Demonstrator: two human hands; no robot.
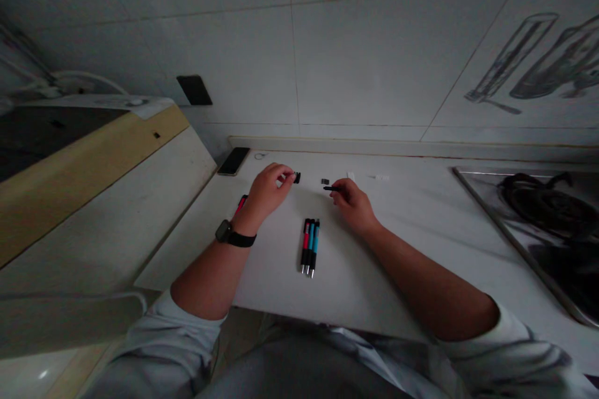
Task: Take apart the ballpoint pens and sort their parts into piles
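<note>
My left hand (269, 192), a watch on its wrist, has thumb and forefinger pinched together at some small black pieces (297, 177); what sits between the fingertips is too small to make out. A short black pen part (332, 188) is held in my right hand (352, 202), its tip pointing left. Between the hands, another small dark cluster of pieces (325, 181) lies on the white countertop (276, 268). Three pens (309, 246), with red and blue barrels, rest side by side nearer my body. A red and black pen (241, 203) is partly hidden behind my left wrist.
A dark phone (234, 161) lies at the back left, beside a small ring-like item (260, 156). Small white pieces (381, 177) are behind my right hand. To the right is a gas stove (538, 218); a tiled wall (355, 62) borders the back.
</note>
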